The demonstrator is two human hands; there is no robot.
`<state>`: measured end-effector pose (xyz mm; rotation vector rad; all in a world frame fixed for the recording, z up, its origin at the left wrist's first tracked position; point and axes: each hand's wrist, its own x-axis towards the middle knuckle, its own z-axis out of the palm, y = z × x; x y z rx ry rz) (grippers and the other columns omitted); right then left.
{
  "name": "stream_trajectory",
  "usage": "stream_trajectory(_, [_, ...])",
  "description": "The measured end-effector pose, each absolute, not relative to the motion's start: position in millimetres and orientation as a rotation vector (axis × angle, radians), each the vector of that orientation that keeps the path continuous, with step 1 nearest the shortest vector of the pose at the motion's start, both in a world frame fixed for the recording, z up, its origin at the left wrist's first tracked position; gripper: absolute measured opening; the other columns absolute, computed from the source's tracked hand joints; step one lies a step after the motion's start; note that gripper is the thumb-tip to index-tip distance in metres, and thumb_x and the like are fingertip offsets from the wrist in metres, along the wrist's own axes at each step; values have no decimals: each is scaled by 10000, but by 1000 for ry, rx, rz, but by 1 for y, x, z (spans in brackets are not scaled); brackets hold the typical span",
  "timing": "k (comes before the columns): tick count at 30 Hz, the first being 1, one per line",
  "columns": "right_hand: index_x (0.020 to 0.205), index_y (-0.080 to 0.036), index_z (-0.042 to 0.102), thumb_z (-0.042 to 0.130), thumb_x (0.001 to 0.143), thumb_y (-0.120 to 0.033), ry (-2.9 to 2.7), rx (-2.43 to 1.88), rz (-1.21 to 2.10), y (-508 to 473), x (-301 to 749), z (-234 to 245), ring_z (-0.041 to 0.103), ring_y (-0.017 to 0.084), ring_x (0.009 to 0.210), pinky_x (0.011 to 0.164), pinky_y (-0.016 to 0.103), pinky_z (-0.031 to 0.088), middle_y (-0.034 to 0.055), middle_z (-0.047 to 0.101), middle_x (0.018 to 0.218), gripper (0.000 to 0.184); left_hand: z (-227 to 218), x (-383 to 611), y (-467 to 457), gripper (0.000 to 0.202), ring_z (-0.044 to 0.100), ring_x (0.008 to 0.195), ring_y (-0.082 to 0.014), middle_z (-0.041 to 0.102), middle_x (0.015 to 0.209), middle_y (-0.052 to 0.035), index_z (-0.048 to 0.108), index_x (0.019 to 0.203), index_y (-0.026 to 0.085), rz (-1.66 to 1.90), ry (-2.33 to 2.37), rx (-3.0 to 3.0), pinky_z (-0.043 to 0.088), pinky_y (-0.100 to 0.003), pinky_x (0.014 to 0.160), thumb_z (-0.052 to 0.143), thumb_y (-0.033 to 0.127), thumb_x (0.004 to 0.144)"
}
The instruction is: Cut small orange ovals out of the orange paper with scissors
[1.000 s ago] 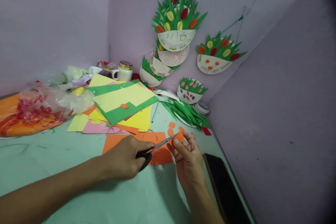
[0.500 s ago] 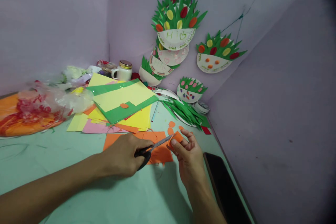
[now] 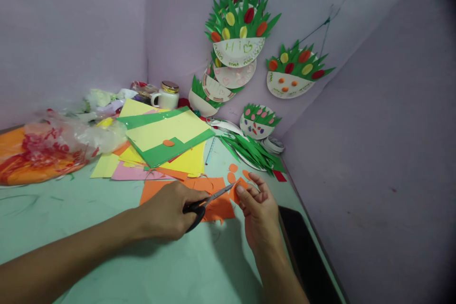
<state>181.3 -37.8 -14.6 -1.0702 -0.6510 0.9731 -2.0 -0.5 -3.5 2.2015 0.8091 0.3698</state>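
Observation:
My left hand (image 3: 174, 210) grips a pair of scissors (image 3: 215, 195) by the black handles, blades pointing right and slightly away. Its blade tips meet the edge of a small piece of orange paper (image 3: 238, 191). That piece is pinched between the thumb and fingers of my right hand (image 3: 260, 204). Below the blades lies a larger orange sheet (image 3: 218, 210) with a ragged front edge, partly covered by my left hand. Just beyond the small piece are several orange paper ovals (image 3: 232, 168); another orange oval (image 3: 168, 143) rests on the stacked paper.
A stack of coloured paper (image 3: 167, 126), a plastic bag (image 3: 74, 135) and a lidded mug (image 3: 167, 96) stand farther back. Green paper strips (image 3: 249, 152) lie on a plate. A dark phone-like slab (image 3: 308, 251) lies right of my right hand. Paper-plate baskets (image 3: 239, 52) hang on the wall.
My right hand has shifted slightly right and turned the small orange piece against the blades. My left hand and the scissors have hardly moved.

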Motion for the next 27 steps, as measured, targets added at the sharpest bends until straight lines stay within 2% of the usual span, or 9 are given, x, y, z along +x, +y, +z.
stream_trajectory(10, [990, -186, 493, 780, 556, -211, -730, -1090, 961, -38, 184, -15, 540, 94, 525, 568, 237, 404, -81, 590, 566, 521, -4, -1, 1, 72, 379, 519, -86, 449, 560, 44, 473, 690, 180, 347, 849, 2230, 277, -192, 504, 406, 151, 689])
stream_trajectory(15, [988, -187, 493, 777, 545, -199, -776, -1103, 969, -37, 185, -12, 540, 98, 509, 553, 239, 403, -88, 581, 551, 526, -3, -2, 0, 73, 359, 511, -82, 430, 547, 48, 431, 642, 180, 355, 850, 2221, 265, -191, 488, 397, 152, 701])
stream_trajectory(23, [983, -195, 500, 771, 566, -229, -734, -1077, 958, -36, 185, -15, 552, 99, 545, 555, 228, 396, -73, 599, 606, 498, -5, 0, 0, 158, 354, 547, -80, 438, 599, 46, 522, 744, 168, 341, 787, 2110, 266, -182, 491, 373, 126, 713])
stream_trajectory(27, [993, -192, 489, 770, 572, -220, -728, -1068, 959, -36, 184, -16, 547, 98, 546, 562, 231, 399, -66, 609, 613, 506, -6, -1, 0, 157, 366, 554, -79, 441, 599, 47, 521, 738, 168, 359, 781, 2140, 269, -178, 499, 380, 111, 696])
